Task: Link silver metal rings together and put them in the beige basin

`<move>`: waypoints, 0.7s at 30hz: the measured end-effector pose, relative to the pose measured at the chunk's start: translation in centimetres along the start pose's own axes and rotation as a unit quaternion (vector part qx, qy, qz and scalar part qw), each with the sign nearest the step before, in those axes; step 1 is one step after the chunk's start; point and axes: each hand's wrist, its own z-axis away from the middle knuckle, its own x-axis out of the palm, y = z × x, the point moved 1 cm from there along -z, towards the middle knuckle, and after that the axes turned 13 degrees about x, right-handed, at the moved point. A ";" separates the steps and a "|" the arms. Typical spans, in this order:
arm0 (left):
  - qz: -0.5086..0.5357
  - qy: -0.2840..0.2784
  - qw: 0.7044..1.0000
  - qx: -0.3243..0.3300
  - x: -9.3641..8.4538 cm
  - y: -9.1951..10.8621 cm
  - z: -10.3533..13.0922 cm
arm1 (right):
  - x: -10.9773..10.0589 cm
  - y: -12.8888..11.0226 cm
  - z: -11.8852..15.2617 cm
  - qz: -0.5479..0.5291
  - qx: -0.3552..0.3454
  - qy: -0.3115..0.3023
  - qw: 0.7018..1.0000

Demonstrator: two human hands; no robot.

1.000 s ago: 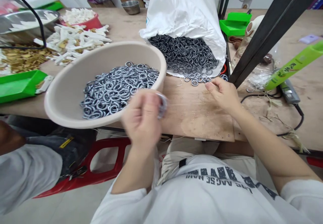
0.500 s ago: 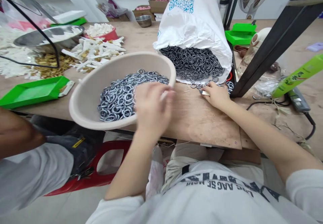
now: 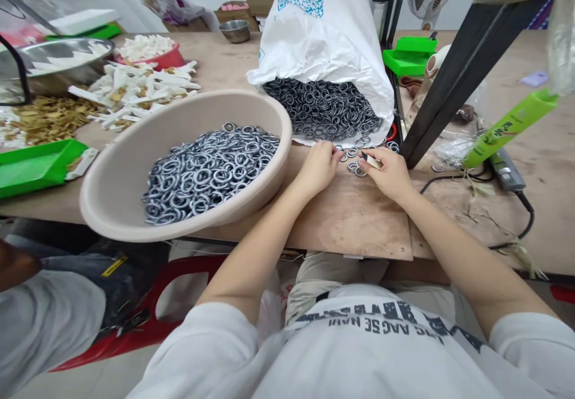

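My left hand [image 3: 320,166] is closed, its fingertips pinched at a grey metal ring by the mouth of a white sack [image 3: 326,39]. Across from it, my right hand [image 3: 387,174] is closed on a small blade-like tool [image 3: 372,160] with a pale body and dark tip. Several loose metal rings [image 3: 354,168] lie on the wooden table between my hands. Dark rings [image 3: 321,105] fill the sack's open mouth. To the left, a large beige basin [image 3: 108,207] holds a heap of shiny grey rings [image 3: 209,174].
A black metal post [image 3: 453,81] slants up on the right, beside a green tube [image 3: 510,126] and a corded grey device [image 3: 507,171]. White sticks [image 3: 135,93], green trays [image 3: 42,165] and a steel bowl [image 3: 67,57] stand left. A co-worker's arm [image 3: 18,265] shows at lower left.
My left hand has moved right, from over the basin's edge to the rings at the sack. More loose rings show by my right hand, which keeps the tool. The view has shifted right.
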 end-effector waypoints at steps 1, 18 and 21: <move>0.116 0.008 0.993 -0.011 -0.3 1.0 1.0 | -0.3 -0.4 0.2 -0.045 0.006 -0.022 0.999; 0.718 -0.008 0.660 -0.223 2.7 8.0 8.7 | -0.7 -3.8 9.0 -0.294 0.095 -0.080 0.948; 0.718 -0.050 0.657 -0.226 3.2 8.1 9.1 | -0.2 -3.7 9.6 -0.300 0.128 -0.065 0.943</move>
